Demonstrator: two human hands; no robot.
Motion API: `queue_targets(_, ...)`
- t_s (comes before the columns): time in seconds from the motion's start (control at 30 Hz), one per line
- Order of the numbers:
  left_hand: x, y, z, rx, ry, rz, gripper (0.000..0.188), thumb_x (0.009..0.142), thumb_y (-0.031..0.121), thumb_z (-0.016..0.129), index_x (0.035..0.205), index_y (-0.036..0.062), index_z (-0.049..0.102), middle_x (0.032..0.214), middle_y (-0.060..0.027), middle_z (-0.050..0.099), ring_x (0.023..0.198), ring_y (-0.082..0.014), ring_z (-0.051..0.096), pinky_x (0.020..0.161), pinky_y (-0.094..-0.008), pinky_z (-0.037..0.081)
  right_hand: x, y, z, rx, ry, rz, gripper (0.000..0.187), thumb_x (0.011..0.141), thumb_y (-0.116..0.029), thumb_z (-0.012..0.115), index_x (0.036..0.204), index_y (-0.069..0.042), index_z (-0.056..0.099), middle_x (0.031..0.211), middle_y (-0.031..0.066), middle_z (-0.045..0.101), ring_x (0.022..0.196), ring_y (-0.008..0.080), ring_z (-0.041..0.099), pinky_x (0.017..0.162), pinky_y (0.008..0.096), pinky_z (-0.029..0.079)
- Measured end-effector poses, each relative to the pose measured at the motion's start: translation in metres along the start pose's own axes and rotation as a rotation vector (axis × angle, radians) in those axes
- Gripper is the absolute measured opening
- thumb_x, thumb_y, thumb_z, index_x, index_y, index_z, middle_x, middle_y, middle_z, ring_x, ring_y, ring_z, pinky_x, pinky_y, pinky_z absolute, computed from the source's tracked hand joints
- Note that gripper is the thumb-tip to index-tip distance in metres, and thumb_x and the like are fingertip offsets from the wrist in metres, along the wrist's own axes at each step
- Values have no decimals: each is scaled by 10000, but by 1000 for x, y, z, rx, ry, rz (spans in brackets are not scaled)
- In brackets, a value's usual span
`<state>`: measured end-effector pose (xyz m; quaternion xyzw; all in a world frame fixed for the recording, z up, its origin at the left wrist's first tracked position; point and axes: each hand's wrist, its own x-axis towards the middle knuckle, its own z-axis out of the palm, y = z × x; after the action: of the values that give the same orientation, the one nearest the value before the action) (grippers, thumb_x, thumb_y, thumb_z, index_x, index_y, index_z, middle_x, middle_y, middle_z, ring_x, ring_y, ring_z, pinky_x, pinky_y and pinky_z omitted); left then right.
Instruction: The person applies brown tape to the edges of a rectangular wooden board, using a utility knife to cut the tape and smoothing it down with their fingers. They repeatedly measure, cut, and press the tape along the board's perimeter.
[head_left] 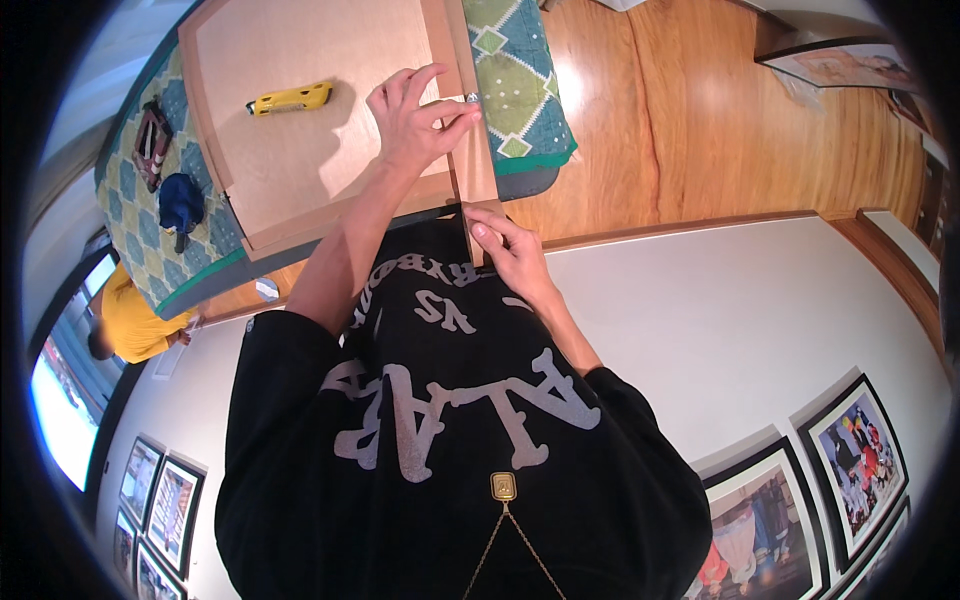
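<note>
A light wooden board [300, 160] with brown tape along its edges lies in front of me. Over its right edge, my left hand [418, 118] pinches with thumb and forefinger, the other fingers raised. At those fingertips is a small silvery piece [472, 98], too small to name. A strip of brown tape [476, 170] runs down that edge and past the near corner. My right hand [508, 250] grips the strip's near end, close to my shirt. On the board rests a yellow utility knife [290, 99], apart from both hands.
A patterned green and blue cloth [515, 80] lies under the board. On its left part are a dark blue object [181, 203] and a brownish tool [152, 145]. A person in yellow [140, 315] is at far left. Framed pictures [860, 450] hang on the white wall.
</note>
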<state>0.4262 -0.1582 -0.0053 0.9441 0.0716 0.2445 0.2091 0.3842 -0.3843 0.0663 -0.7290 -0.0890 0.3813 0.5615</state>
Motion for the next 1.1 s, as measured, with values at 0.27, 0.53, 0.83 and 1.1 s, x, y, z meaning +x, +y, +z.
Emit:
queue_targets(0.27, -1, -2, -2, 11, -27, 33, 246, 622, 458, 863, 823, 345, 775, 1369, 12, 540, 1144, -260, 470, 938, -419, 280, 13, 24, -7, 146, -167, 163, 341, 910, -221, 727, 1181, -18, 687, 1168, 106, 699, 1072, 175, 638, 944, 301, 478)
queue_targets(0.53, 0, 2, -10, 31, -120, 71, 486, 570, 607, 840, 950, 320, 746, 1446, -55, 464, 1195, -300, 453, 948, -469, 295, 23, 24, -12, 228, -212, 297, 326, 889, -199, 751, 1156, -18, 703, 1126, 81, 703, 1039, 155, 631, 922, 289, 482)
queue_targets(0.83, -4, 26, -32, 137, -281, 34, 790, 578, 718, 767, 1218, 273, 640, 1396, -112, 460, 1270, -328, 426, 991, -551, 298, 43, 20, -17, 225, -269, 452, 328, 798, -135, 811, 1087, -3, 730, 945, 69, 732, 900, 120, 653, 865, 261, 487)
queue_targets(1.1, -9, 2, -12, 100, -131, -66, 896, 599, 682, 768, 1325, 196, 569, 1269, -50, 551, 1214, -306, 464, 982, -558, 291, 46, 23, -11, 236, -259, 492, 319, 815, -108, 791, 1099, 19, 722, 984, 70, 724, 944, 115, 643, 889, 242, 478)
